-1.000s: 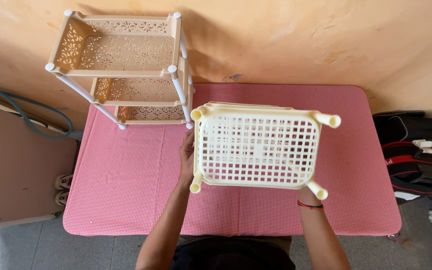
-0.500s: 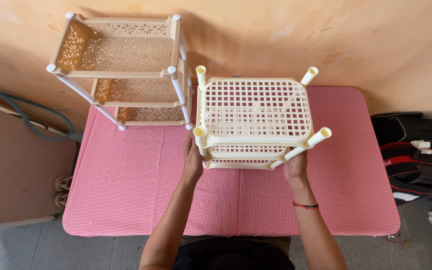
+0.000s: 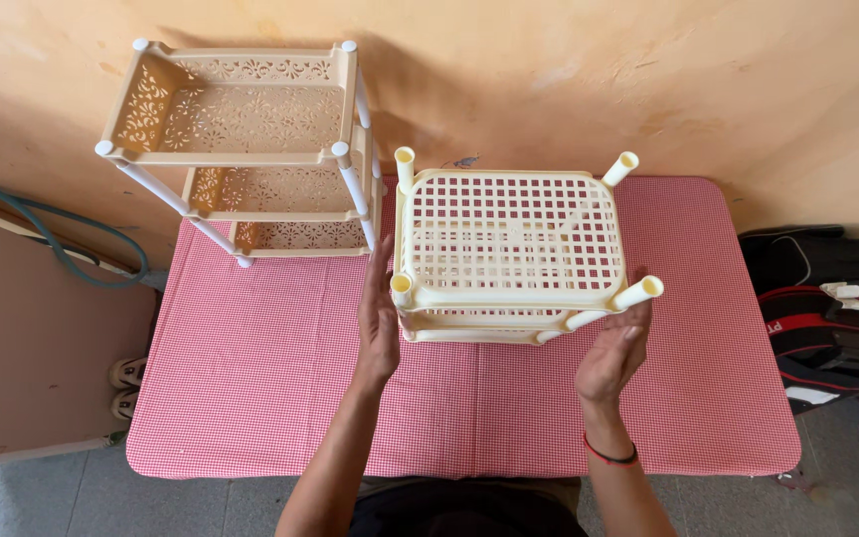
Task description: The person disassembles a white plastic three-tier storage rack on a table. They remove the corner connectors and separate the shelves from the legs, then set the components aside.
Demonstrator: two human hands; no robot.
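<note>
the cream rack (image 3: 509, 249) stands upright near the back edge of the table (image 3: 251, 398). left hand (image 3: 378, 318) and right hand (image 3: 613, 353) are flat, fingers spread, beside it; steady it gently before letting go.

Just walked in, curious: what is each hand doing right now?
Left hand: open, flat beside the cream rack, holding nothing.
Right hand: open, palm up, holding nothing.
</note>
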